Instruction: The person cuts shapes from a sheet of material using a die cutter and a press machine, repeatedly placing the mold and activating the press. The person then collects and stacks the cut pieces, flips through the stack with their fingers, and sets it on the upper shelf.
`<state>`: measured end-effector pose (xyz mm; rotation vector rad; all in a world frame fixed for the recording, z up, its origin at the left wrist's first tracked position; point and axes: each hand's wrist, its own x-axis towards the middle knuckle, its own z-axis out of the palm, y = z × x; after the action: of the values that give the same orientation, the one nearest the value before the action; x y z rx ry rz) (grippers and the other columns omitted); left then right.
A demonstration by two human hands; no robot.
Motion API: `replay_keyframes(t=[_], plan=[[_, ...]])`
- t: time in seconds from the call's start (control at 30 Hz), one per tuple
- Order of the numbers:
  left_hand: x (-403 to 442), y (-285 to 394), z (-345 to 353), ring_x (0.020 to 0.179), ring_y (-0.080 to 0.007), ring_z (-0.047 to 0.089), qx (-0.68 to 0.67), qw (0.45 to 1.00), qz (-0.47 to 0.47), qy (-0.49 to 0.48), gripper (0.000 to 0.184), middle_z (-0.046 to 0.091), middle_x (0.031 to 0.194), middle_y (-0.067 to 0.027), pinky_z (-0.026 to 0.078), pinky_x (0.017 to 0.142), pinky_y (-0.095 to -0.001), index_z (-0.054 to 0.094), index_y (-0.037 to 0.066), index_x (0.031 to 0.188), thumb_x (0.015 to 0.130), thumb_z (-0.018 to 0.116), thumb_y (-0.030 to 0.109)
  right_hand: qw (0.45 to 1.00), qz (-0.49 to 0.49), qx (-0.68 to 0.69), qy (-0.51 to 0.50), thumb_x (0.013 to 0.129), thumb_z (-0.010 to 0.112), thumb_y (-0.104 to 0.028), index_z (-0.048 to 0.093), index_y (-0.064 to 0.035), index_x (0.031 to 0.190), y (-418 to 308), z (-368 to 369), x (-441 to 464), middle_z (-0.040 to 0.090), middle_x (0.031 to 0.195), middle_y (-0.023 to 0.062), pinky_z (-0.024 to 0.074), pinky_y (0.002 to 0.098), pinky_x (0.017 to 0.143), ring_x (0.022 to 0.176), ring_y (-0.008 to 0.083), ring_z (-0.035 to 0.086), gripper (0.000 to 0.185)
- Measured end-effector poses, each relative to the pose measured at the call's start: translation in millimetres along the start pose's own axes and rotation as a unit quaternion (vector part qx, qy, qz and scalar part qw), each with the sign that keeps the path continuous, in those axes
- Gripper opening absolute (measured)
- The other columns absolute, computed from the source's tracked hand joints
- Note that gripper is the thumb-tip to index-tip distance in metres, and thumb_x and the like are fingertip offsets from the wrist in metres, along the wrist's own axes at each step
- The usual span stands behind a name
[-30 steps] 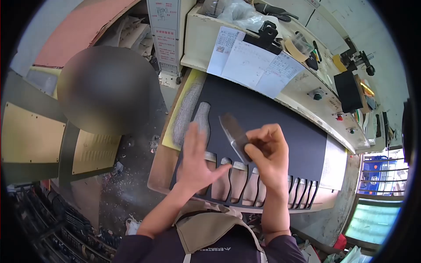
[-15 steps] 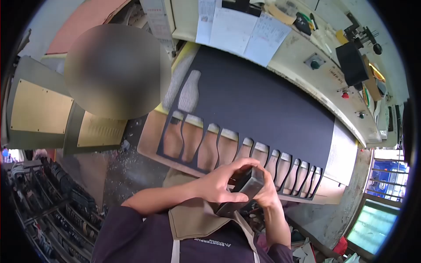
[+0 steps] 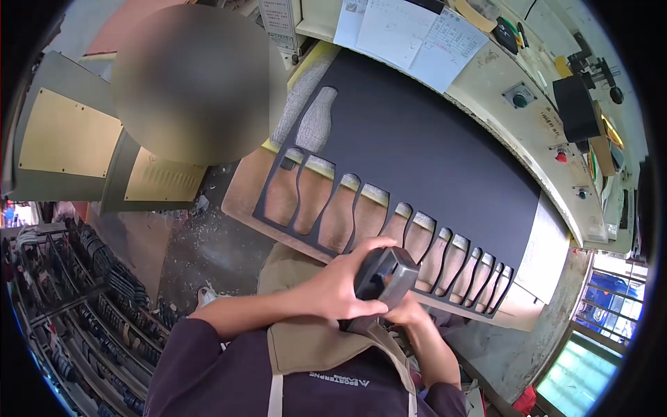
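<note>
Close to my chest, my left hand [image 3: 342, 283] is wrapped round a dark metal die [image 3: 394, 281], thumb along its near side. My right hand [image 3: 410, 313] is behind and below the same die, its fingers mostly hidden, so its grip cannot be made out. Beyond them a black sheet [image 3: 431, 153] lies on the work table, with several bottle-shaped openings along its near edge. One more opening at its left end shows a grey, scored surface [image 3: 317, 126].
A machine housing [image 3: 486, 76] with papers [image 3: 392, 31] and knobs runs along the far side. Green-grey cabinets [image 3: 69, 132] stand left. Racks of dark dies [image 3: 90, 299] fill the lower left. A blurred round area hides part of the upper left.
Both hands came down from above the sheet to my chest. The flat dark piece once pinched in my right hand is out of sight, and a metal die is now held. The view has shifted.
</note>
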<state>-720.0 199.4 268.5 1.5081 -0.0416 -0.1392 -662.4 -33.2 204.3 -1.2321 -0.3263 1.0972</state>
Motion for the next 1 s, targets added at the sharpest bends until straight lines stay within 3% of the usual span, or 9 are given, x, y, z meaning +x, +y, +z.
replay_keyframes(t=[0.17, 0.23, 0.37, 0.43, 0.47, 0.53, 0.67, 0.87, 1.0], plan=[[-4, -17, -30, 0.128, -0.0337, 0.063, -0.076, 0.995, -0.014, 0.07, 0.07, 0.058, 0.145, -0.0216, 0.052, 0.108, -0.0443, 0.037, 0.007, 0.161, 0.099, 0.069, 0.011, 0.997, 0.053, -0.028, 0.051, 0.083, 0.093, -0.009, 0.063, -0.0015, 0.136, -13, 21, 33, 0.071, 0.126, 0.0134, 0.0565, 0.0384, 0.098, 0.107, 0.0242, 0.07, 0.062], [-4, -21, -51, 0.133, -0.0404, 0.062, -0.408, 0.899, -0.046, 0.153, 0.059, 0.058, 0.145, -0.0277, 0.051, 0.111, -0.0491, 0.039, 0.007, 0.16, 0.106, 0.061, 0.015, 0.976, 0.136, -0.049, 0.165, 0.086, 0.092, -0.015, 0.068, -0.0018, 0.123, -11, 9, 29, 0.072, 0.115, 0.0119, 0.0566, 0.0364, 0.093, 0.099, 0.0231, 0.069, 0.046], [-10, -69, -108, 0.138, -0.0493, 0.059, -0.516, 0.826, 0.082, 0.21, 0.064, 0.058, 0.145, -0.035, 0.046, 0.117, -0.0583, 0.036, 0.004, 0.161, 0.106, 0.064, 0.021, 0.918, -0.015, -0.235, 0.319, 0.096, 0.075, -0.01, 0.066, -0.0006, 0.124, -41, -25, 65, 0.076, 0.098, 0.0112, 0.0583, 0.0393, 0.077, 0.085, 0.0259, 0.071, 0.031], [-11, -143, -115, 0.14, -0.0482, 0.058, 0.007, 0.913, 0.009, 0.409, 0.068, 0.059, 0.146, -0.0333, 0.04, 0.121, -0.0598, 0.04, 0.001, 0.158, 0.101, 0.07, 0.021, 0.887, -0.088, -0.305, 0.335, 0.095, 0.072, -0.007, 0.063, -0.0003, 0.13, -46, -33, 102, 0.077, 0.096, 0.0136, 0.0586, 0.0419, 0.072, 0.081, 0.0296, 0.073, 0.037], [-10, -174, -117, 0.141, -0.0477, 0.057, 0.278, 0.842, -0.03, 0.46, 0.07, 0.06, 0.146, -0.0324, 0.037, 0.123, -0.0605, 0.042, -0.001, 0.157, 0.099, 0.073, 0.021, 0.843, -0.072, -0.388, 0.365, 0.094, 0.068, -0.005, 0.058, -0.0012, 0.136, -54, -26, 123, 0.076, 0.094, 0.0177, 0.0575, 0.0454, 0.069, 0.076, 0.035, 0.073, 0.044], [3, -185, -127, 0.142, -0.0471, 0.056, 0.525, 0.705, -0.06, 0.474, 0.072, 0.061, 0.146, -0.0315, 0.033, 0.126, -0.0612, 0.044, -0.003, 0.156, 0.096, 0.076, 0.021, 0.781, -0.065, -0.486, 0.388, 0.094, 0.062, -0.003, 0.051, -0.003, 0.145, -64, -14, 168, 0.075, 0.091, 0.0244, 0.055, 0.0522, 0.064, 0.071, 0.0445, 0.072, 0.052], [42, -147, -148, 0.148, -0.0441, 0.051, 0.433, 0.845, 0.102, 0.296, 0.079, 0.061, 0.149, -0.0257, 0.024, 0.13, -0.0613, 0.051, -0.008, 0.149, 0.086, 0.085, 0.026, 0.728, -0.092, -0.55, 0.399, 0.097, 0.058, -0.006, 0.051, -0.0032, 0.147, -74, -7, 263, 0.073, 0.08, 0.0259, 0.0546, 0.0565, 0.065, 0.067, 0.0512, 0.069, 0.051], [129, -134, -199, 0.151, -0.0378, 0.05, 0.482, 0.854, 0.137, 0.141, 0.075, 0.065, 0.147, -0.021, 0.025, 0.132, -0.055, 0.058, -0.008, 0.142, 0.081, 0.086, 0.025, 0.694, 0.094, -0.583, 0.413, 0.097, 0.062, -0.008, 0.056, -0.0041, 0.149, -48, -20, 329, 0.075, 0.097, 0.0217, 0.0565, 0.0469, 0.072, 0.076, 0.0379, 0.071, 0.052], [134, -144, -207, 0.151, -0.0372, 0.051, 0.47, 0.865, 0.15, 0.087, 0.074, 0.064, 0.148, -0.0222, 0.026, 0.132, -0.0536, 0.058, -0.009, 0.142, 0.082, 0.083, 0.027, 0.73, -0.188, -0.496, 0.431, 0.096, 0.065, -0.009, 0.062, -0.0018, 0.147, -19, -25, 313, 0.072, 0.121, 0.0234, 0.0595, 0.0427, 0.084, 0.094, 0.0391, 0.072, 0.052]])
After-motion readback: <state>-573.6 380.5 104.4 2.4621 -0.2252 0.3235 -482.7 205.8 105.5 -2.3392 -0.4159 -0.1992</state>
